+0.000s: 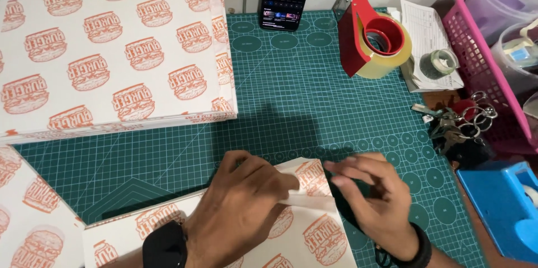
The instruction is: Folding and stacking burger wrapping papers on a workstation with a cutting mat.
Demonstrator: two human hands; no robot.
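I judge folding begun: left grip (246,201) pinches the printed sheet (314,234) corner at 6 o'clock, right grip (375,195) open, unfolded stack (112,55) at 10 o'clock.

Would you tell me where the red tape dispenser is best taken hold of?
Probably the red tape dispenser is best gripped by its tall red handle at the left, coming from above: that part stands free over the green cutting mat, while the tape roll fills its right side.
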